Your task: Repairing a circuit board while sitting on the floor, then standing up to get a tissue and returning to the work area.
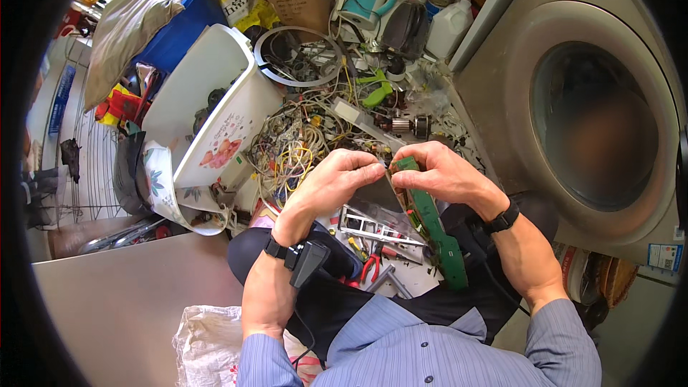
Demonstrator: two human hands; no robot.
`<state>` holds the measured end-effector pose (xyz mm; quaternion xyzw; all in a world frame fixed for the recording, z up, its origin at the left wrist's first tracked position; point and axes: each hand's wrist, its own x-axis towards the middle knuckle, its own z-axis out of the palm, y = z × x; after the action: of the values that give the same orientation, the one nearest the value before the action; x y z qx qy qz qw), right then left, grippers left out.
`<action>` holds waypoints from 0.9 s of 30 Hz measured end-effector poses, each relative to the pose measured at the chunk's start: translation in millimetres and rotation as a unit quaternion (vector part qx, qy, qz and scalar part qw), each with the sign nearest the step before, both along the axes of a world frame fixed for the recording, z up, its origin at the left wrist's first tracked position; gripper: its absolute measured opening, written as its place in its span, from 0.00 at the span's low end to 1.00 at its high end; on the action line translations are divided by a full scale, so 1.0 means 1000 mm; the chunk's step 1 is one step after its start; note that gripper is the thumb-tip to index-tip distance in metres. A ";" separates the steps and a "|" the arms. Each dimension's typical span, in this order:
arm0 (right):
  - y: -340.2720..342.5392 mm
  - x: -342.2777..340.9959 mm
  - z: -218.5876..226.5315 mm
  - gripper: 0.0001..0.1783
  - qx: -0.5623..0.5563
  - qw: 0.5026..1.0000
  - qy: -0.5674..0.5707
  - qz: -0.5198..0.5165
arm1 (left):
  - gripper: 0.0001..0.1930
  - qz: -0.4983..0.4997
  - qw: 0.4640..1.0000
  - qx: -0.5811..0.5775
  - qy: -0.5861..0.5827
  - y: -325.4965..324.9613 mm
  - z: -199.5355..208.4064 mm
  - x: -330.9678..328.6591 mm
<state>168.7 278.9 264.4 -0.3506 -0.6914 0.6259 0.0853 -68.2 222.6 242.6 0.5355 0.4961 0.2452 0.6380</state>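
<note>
A long green circuit board (446, 247) hangs slanting down toward my lap, with small parts along its left edge. My right hand (448, 175) is closed around its upper end, thumb and fingers pinching it. Close beside that end, my left hand (337, 183) has its thumb and forefinger pressed together. What those fingertips hold, if anything, is too small to make out. Below the hands, a white plastic frame (376, 228) and red-handled pliers (370, 266) lie between my legs.
Tangled cables (294, 147) heap up ahead, with a small motor (410, 126) at their right. A white tub (233, 118) stands on the left. At the right is a front-loading washing machine (494, 86). A turquoise kettle (369, 6) and a cardboard box (301, 0) are farther back.
</note>
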 end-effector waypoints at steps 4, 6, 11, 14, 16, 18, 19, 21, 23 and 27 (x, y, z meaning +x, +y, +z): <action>-0.004 -0.003 -0.006 0.16 -0.043 0.997 0.025 -0.052 | 0.16 0.070 0.991 -0.092 -0.063 0.003 -0.007 0.006; -0.012 -0.006 -0.011 0.17 0.094 0.992 0.030 -0.073 | 0.14 0.077 0.986 -0.133 -0.070 0.006 -0.009 0.004; -0.030 -0.015 -0.001 0.27 0.450 0.892 0.024 -0.032 | 0.12 0.132 0.979 -0.150 -0.040 0.007 -0.016 0.004; -0.041 -0.018 0.003 0.29 0.494 0.869 -0.024 0.023 | 0.11 0.120 0.981 -0.154 -0.016 0.010 -0.024 0.005; -0.043 -0.018 0.003 0.30 0.510 0.858 -0.053 0.033 | 0.12 0.120 0.976 -0.176 0.032 0.012 -0.013 0.011; -0.045 -0.018 -0.003 0.29 0.500 0.864 -0.051 0.031 | 0.13 0.110 0.974 -0.191 0.052 0.012 0.000 0.012; -0.045 -0.018 -0.004 0.28 0.492 0.869 -0.049 0.028 | 0.13 0.118 0.972 -0.195 0.055 0.011 0.002 0.014; -0.041 -0.017 -0.006 0.28 0.483 0.874 -0.047 0.027 | 0.13 0.126 0.970 -0.199 0.059 0.010 0.002 0.014; -0.041 -0.017 -0.006 0.27 0.475 0.878 -0.045 0.026 | 0.13 0.123 0.975 -0.179 0.037 0.010 -0.004 0.012; -0.042 -0.014 -0.007 0.25 0.462 0.885 -0.057 0.014 | 0.12 0.124 0.978 -0.159 0.046 0.013 -0.015 0.013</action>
<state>154.3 236.8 257.0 -0.2968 -0.9107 0.2162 0.1892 -55.6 235.9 227.5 0.3723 0.6198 0.2159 0.6562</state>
